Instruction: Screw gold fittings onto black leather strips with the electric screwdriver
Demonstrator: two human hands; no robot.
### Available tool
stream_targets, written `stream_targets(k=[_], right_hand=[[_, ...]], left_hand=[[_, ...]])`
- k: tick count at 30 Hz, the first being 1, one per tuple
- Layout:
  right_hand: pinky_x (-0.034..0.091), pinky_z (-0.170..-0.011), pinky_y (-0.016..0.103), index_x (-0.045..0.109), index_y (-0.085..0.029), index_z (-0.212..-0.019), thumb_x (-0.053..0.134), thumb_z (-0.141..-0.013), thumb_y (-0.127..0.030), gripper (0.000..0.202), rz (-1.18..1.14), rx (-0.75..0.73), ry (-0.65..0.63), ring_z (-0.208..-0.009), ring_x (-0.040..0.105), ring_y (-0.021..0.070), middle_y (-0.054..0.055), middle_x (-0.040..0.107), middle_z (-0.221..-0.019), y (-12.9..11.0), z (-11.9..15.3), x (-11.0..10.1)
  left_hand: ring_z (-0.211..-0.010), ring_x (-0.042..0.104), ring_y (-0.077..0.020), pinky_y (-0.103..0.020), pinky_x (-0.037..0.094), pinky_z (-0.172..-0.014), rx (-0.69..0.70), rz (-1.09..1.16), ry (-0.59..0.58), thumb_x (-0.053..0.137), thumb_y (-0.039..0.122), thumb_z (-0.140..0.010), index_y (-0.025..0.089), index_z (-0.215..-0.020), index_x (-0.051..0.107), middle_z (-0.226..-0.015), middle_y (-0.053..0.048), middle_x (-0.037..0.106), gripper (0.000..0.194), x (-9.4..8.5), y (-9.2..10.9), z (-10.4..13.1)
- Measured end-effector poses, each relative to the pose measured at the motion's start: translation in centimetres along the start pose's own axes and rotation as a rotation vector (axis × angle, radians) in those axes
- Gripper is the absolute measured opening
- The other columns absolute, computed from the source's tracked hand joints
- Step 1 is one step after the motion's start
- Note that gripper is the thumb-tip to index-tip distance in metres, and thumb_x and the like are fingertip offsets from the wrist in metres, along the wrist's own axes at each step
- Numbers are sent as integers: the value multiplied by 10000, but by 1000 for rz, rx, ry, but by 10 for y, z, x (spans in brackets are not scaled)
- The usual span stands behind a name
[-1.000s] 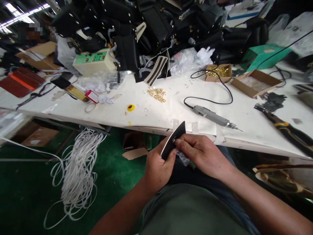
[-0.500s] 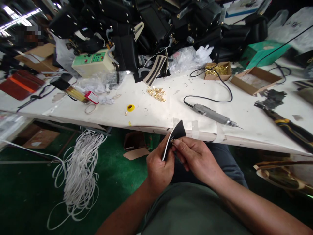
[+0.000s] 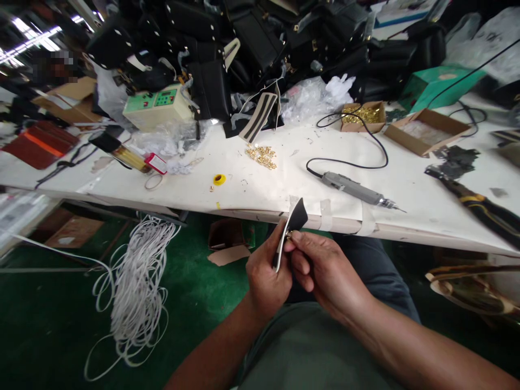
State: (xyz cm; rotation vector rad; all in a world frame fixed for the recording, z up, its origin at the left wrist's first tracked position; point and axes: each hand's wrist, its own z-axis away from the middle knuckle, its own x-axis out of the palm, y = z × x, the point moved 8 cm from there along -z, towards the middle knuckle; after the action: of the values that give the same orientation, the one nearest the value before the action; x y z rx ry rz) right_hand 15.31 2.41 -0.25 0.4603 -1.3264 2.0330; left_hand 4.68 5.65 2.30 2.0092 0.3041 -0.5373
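Observation:
My left hand (image 3: 268, 273) grips a small black piece with a pale edge (image 3: 298, 216), which looks like leather and stands tilted in front of me. Against its dark face, my right hand (image 3: 320, 257) pinches a tiny gold-coloured metal fitting (image 3: 289, 234) between thumb and forefinger. The fitting's exact shape is too small to make out. Beyond my hands, a loose pile of similar gold fittings (image 3: 264, 157) lies on the white table (image 3: 284, 184). A grey electric screwdriver (image 3: 357, 189) rests to the right, its tip pointing right.
Black bags (image 3: 211, 81) are heaped along the back. A small box of gold fittings (image 3: 363, 116) and an open cardboard box (image 3: 426, 131) stand at right, near pliers (image 3: 479, 206). A yellow ring (image 3: 219, 179) lies left of centre. White cord (image 3: 138, 292) is piled below.
The right hand's fingers have shifted slightly at the black piece, its lower fingers loosening a little from the palm. The whole view has moved slightly.

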Motion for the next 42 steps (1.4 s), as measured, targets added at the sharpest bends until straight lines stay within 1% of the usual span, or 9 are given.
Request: stream_targets(k=[11, 16, 20, 24, 27, 29, 33, 37, 42], right_hand=[[355, -374, 183, 748, -142, -875, 714, -854, -713, 573, 391, 217, -196, -355, 522, 97, -8, 605, -487, -10, 17, -13], [445, -496, 216, 734, -168, -819, 745, -868, -655, 491, 587, -140, 4, -513, 555, 103, -4, 613, -594, -66, 24, -40], [537, -768, 283, 767, -217, -1048, 782, -872, -577, 401, 706, -441, 220, -864, 667, 178, 49, 751, -999, -92, 19, -66], [532, -975, 360, 720, -228, -1262, 772, -889, -557, 500, 620, -270, 31, -1129, 678, 253, 82, 733, -1271, -58, 4, -71], [551, -953, 357, 697, -218, -1330, 779, -897, -508, 527, 415, -103, -139, -1094, 705, 249, 88, 750, -1240, -32, 4, -66], [567, -874, 336, 662, -250, -1391, 826, -859, -464, 596, 290, -83, -97, -965, 729, 220, 57, 776, -1124, -29, 6, -69], [555, -728, 292, 663, -295, -1398, 902, -777, -405, 675, 196, -117, 5, -757, 700, 167, -8, 758, -902, -39, 10, -74], [543, -698, 267, 771, -235, -1197, 928, -741, -411, 512, 186, -106, 4, -765, 706, 156, 21, 779, -964, -43, 13, -68], [544, -711, 264, 780, -185, -1156, 950, -711, -411, 527, 162, -16, -3, -729, 705, 153, 49, 794, -891, -36, 16, -51]], left_hand=[[-928, 758, -222, -316, 591, -867, -446, 380, -82, 777, 270, -885, 186, -1022, 819, -997, -44, 828, 166, 0, -21, -18], [-952, 751, -222, -335, 577, -925, -570, 720, -25, 896, 271, -764, 157, -1077, 798, -1051, -61, 820, 348, 7, -37, -18], [-977, 770, -251, -388, 595, -958, -699, 938, -23, 934, 231, -680, 154, -1119, 780, -1094, -79, 820, 472, 16, -35, -20], [-956, 790, -273, -424, 615, -970, -875, 1059, 5, 920, 177, -648, 141, -1067, 781, -1033, -85, 830, 444, 19, -41, -29], [-957, 792, -259, -417, 619, -990, -944, 1084, 63, 875, 142, -688, 157, -1068, 779, -986, -62, 830, 392, 19, -55, -32], [-1027, 783, -273, -417, 617, -1006, -955, 1069, 80, 860, 166, -719, 170, -1080, 777, -1027, -67, 828, 370, 20, -65, -28], [-1334, 654, -325, -465, 562, -1097, -896, 916, 62, 827, 317, -815, 221, -1213, 736, -1335, -100, 750, 419, 15, -84, -10], [-1524, 466, -317, -493, 445, -1215, -645, 600, 149, 739, 423, -928, 295, -1493, 562, -1627, -104, 520, 606, -23, -87, 5], [-1497, 483, -378, -545, 410, -1240, 119, 214, -101, 627, 646, -956, 262, -1597, 474, -1623, -157, 503, 763, -55, -7, 17]])
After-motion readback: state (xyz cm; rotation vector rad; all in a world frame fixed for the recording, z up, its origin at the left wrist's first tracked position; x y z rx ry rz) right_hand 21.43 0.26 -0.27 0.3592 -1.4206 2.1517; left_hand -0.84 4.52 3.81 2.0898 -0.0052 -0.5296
